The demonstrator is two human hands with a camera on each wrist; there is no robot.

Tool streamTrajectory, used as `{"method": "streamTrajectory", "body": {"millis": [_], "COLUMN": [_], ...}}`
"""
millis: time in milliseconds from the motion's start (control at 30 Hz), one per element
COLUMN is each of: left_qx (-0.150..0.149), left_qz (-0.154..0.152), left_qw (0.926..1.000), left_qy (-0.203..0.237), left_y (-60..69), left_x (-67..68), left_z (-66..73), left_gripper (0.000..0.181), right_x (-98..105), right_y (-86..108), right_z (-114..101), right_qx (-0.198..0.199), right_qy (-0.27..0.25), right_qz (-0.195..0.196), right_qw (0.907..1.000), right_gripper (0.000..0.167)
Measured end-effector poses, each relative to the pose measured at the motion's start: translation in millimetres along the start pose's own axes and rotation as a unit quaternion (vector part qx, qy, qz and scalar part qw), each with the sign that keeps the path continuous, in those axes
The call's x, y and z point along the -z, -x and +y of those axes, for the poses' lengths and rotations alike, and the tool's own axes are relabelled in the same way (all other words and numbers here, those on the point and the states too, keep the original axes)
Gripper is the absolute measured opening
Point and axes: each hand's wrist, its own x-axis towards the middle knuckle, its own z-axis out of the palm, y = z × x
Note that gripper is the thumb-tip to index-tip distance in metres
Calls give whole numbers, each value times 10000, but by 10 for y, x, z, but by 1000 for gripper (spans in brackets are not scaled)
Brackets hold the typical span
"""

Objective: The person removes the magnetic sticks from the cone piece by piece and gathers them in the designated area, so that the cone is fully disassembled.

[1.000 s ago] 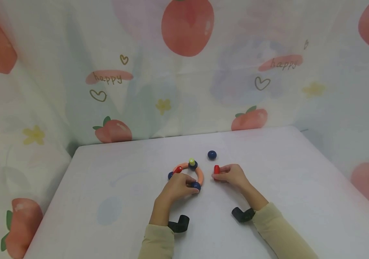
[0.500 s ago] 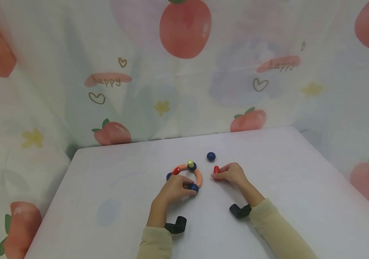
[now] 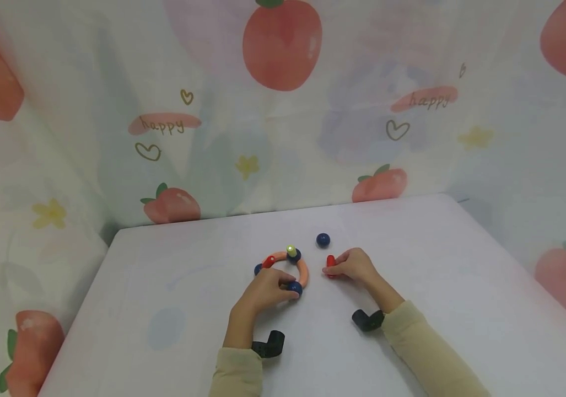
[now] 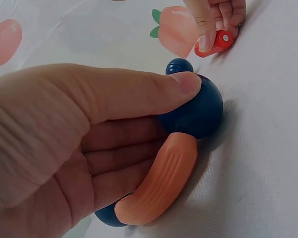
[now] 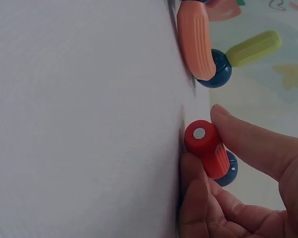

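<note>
My left hand (image 3: 266, 289) pinches a dark blue ball (image 3: 295, 288) at the near side of a ring of curved orange pieces (image 3: 303, 272) and blue balls. In the left wrist view the thumb lies on this ball (image 4: 208, 111), and an orange piece (image 4: 161, 181) touches it. A red stick (image 3: 268, 262) and a yellow-green stick (image 3: 291, 251) rise from other balls of the ring. To the right, my right hand (image 3: 357, 267) holds a short red stick (image 3: 330, 264) between thumb and fingers; its round end with a silvery dot faces the right wrist camera.
A loose dark blue ball (image 3: 323, 240) lies behind the right hand on the white tabletop (image 3: 188, 298). Black devices are strapped to both wrists, the left one (image 3: 270, 344) and the right one (image 3: 367, 320). A fruit-patterned cloth (image 3: 283, 127) hangs behind the table.
The head view has shifted slightly, so everything sits a little further left in it. Both hands keep their holds, with the ring and the red stick in much the same places.
</note>
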Motion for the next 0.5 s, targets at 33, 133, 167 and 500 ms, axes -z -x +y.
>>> {"method": "streamTrajectory", "body": {"millis": [33,133,167,500], "left_qx": [-2,-20,-2,-71], "left_qz": [-2,-13,-16,113], "left_qw": [10000,10000,10000,9999], "left_qy": [-1,-7,-16,-57], "left_y": [0,-5,-6,-7], "left_x": [4,7,6,-23], "left_z": [3,3,4,12], "left_gripper": [32,32,33,34], "right_x": [1,3,3,4], "right_y": [-5,-18,-24,-23], "right_z": [-5,-19,-21,-46], "right_qx": [33,59,44,-81], "right_qy": [31,102,115,117], "right_qz": [-13,-7,-4,-114], "right_qw": [10000,9999,9999,9998], "right_gripper": [44,42,42,37]}}
